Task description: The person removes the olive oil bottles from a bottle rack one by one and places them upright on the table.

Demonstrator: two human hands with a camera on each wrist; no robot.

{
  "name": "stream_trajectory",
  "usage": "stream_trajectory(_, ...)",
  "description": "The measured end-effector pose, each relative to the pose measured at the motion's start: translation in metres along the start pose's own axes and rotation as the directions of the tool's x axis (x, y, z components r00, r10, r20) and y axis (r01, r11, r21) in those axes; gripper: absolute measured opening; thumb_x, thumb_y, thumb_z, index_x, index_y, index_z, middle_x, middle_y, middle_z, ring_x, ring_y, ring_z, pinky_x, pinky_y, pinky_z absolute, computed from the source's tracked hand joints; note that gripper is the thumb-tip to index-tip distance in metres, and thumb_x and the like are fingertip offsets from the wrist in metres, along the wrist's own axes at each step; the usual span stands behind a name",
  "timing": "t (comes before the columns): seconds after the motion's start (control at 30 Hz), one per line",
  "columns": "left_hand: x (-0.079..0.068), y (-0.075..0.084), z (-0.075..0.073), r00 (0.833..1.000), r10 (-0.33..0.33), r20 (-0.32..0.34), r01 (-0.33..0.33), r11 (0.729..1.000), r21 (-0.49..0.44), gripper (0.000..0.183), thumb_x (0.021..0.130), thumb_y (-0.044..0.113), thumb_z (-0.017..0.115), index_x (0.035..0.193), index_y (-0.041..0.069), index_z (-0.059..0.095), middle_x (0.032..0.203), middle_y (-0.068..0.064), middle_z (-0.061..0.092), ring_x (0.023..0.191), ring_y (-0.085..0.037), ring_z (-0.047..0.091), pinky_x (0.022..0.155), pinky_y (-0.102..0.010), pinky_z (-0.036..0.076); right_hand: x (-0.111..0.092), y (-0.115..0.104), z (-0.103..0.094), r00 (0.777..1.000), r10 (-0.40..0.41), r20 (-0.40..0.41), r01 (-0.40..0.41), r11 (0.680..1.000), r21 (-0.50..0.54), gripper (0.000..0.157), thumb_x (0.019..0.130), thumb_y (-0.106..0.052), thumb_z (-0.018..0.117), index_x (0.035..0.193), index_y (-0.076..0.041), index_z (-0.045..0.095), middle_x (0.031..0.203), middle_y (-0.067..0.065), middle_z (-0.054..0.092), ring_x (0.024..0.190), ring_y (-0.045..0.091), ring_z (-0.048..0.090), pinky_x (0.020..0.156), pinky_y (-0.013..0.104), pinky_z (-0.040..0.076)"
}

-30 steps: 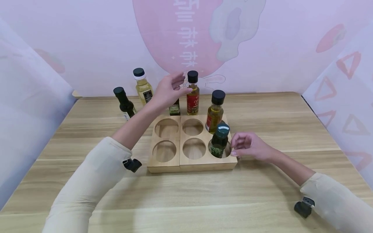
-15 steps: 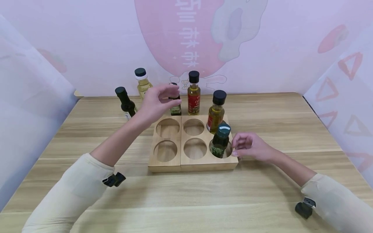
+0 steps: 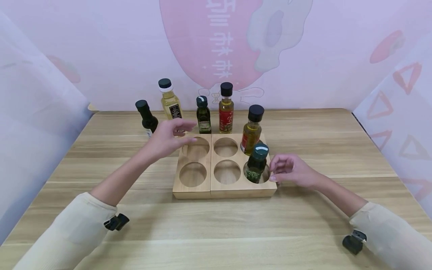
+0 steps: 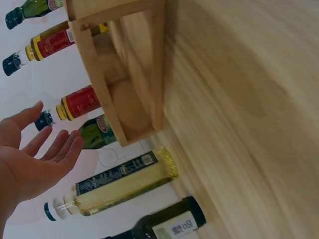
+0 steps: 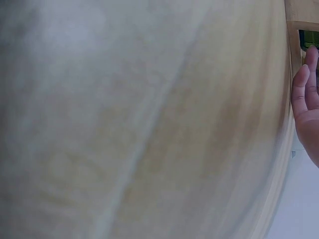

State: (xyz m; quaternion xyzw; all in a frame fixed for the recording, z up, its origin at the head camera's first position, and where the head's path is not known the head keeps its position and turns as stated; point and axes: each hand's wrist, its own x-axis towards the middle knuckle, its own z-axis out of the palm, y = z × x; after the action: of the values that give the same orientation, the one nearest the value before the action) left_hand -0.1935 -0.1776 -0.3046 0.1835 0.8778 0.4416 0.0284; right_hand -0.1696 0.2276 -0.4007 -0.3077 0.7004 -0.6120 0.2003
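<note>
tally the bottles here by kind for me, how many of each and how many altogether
Red-labelled bottles: 2
Small green bottles: 2
Pale yellow bottle with a white-collared dark cap: 1
Slim dark bottle with a pale label: 1
Total: 6

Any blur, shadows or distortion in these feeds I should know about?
Head: six-hole pale wooden rack fairly sharp, soft shadow beside the left cream sleeve; left wrist: dimmer, slightly soft; right wrist: striped wooden tabletop badly blurred and hazy, its edge bowed.
</note>
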Motion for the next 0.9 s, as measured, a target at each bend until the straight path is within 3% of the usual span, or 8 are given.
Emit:
stream_trajectory(0.2,-0.008,-0.021,-0.003,0.994,0.042,0.097,-0.048,0.997,0.067,0.051,0.088,0.006,0.083,0.133,-0.008,0.063,0.138,-0.025,0.062,0.131,-0.043,0.056,0.107,-0.055,0.051,0.0,0.0,0.0,1.0,0.004,0.001,-0.004,1.0,-0.003,0.028,0.089,-0.001,0.078,0.099,0.013,0.057,0.09,0.009,0.07,0.082,0.012,0.068,0.082,0.027,0.061)
stream_trajectory(0.37,-0.014,-0.032,-0.003,0.982,0.052,0.181,-0.079,0.987,0.142,0.062,0.087,0.016,0.086,0.14,-0.004,0.061,0.15,-0.025,0.052,0.144,-0.043,0.043,0.114,-0.059,0.042,0.001,0.001,0.0,1.0,0.002,0.008,-0.002,1.0,0.003,0.023,0.088,0.006,0.074,0.099,0.014,0.056,0.089,0.003,0.07,0.079,0.011,0.068,0.078,0.026,0.061)
stream_trajectory(0.47,-0.015,-0.036,-0.002,0.979,0.051,0.199,-0.089,0.978,0.187,0.066,0.086,0.02,0.087,0.142,-0.002,0.059,0.155,-0.027,0.046,0.148,-0.045,0.036,0.117,-0.061,0.037,0.001,0.001,-0.001,1.0,0.001,0.009,-0.001,1.0,0.011,0.023,0.088,0.007,0.074,0.099,0.013,0.056,0.09,0.002,0.071,0.08,0.011,0.068,0.079,0.027,0.062)
stream_trajectory(0.67,-0.011,-0.042,0.0,0.981,0.046,0.188,-0.092,0.966,0.244,0.073,0.084,0.021,0.088,0.144,-0.005,0.056,0.156,-0.028,0.044,0.147,-0.047,0.037,0.12,-0.062,0.032,0.001,0.002,-0.001,1.0,-0.001,0.005,0.001,1.0,0.011,0.026,0.089,0.0,0.077,0.099,0.012,0.057,0.09,0.007,0.07,0.082,0.012,0.069,0.082,0.028,0.062)
stream_trajectory(0.9,-0.002,-0.051,0.002,0.969,-0.018,0.246,-0.049,0.963,0.267,0.089,0.084,0.027,0.089,0.152,-0.008,0.043,0.162,-0.029,0.033,0.152,-0.047,0.027,0.124,-0.06,0.023,0.0,0.003,-0.002,1.0,-0.004,-0.001,0.004,1.0,0.015,0.03,0.089,-0.005,0.08,0.099,0.012,0.057,0.091,0.01,0.07,0.083,0.012,0.069,0.084,0.028,0.061)
